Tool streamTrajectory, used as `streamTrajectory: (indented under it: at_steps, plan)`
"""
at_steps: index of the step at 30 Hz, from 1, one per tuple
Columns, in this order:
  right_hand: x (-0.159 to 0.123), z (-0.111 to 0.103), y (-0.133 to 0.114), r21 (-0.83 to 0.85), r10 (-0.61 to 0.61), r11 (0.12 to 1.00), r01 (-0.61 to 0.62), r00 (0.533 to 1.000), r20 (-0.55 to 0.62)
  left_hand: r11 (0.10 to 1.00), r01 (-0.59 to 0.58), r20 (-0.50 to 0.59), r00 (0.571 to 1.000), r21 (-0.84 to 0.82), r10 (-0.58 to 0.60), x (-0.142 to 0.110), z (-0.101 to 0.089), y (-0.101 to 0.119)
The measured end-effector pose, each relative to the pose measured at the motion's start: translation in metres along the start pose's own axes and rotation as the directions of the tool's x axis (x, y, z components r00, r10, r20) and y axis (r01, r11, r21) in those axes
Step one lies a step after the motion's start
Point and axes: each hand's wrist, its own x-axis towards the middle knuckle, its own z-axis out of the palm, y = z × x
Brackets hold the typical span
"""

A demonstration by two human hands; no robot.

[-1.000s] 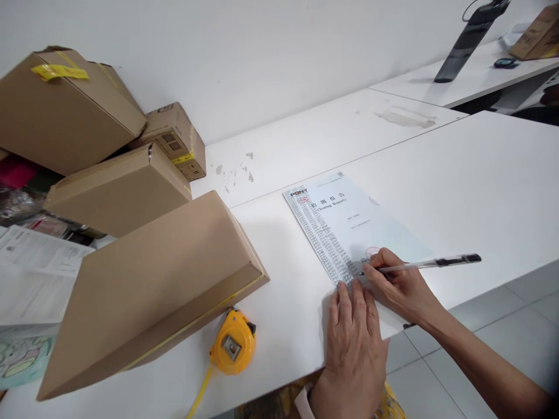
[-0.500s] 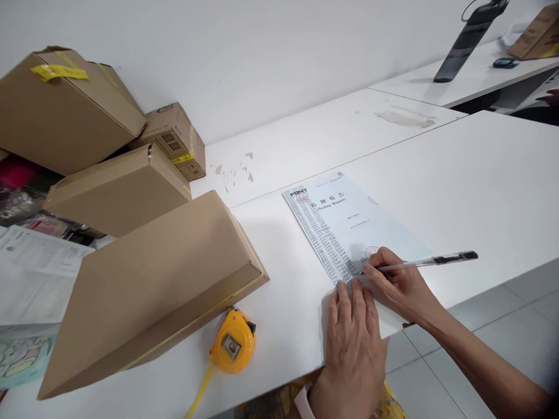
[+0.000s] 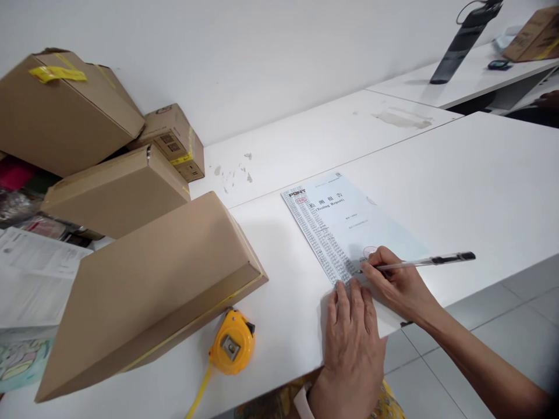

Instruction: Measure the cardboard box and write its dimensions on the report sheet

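Observation:
My right hand (image 3: 395,285) grips a pen (image 3: 423,262) with a clear barrel and a black end, its tip down at the lower part of a printed sheet. That pale blue sheet is a testing report (image 3: 345,227), lying flat on the white table with small print down its left side. My left hand (image 3: 353,331) lies flat, fingers stretched out, with the fingertips on the report's near edge. A yellow tape measure (image 3: 232,343) sits left of my left hand, its blade partly drawn out toward the table's front edge.
A large cardboard box (image 3: 152,285) lies left of the report. More boxes (image 3: 65,113) are piled behind it against the wall, beside loose papers (image 3: 39,279). A dark water bottle (image 3: 463,46) stands at the far right. The table's front edge (image 3: 476,285) runs below my right hand.
The view has shifted very slightly. The pen's rear end has dipped and moved a little to the left; my left hand stays flat in the same place.

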Motion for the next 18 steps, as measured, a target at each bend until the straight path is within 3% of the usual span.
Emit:
streamTrajectory:
  at_steps: [18]
  plan:
    - [0.0010,0.0005,-0.0004,-0.004,-0.006,1.000,0.006,1.000,-0.014,1.000,-0.016,-0.005,1.000,-0.003,0.016,-0.0033,0.0057,-0.0001]
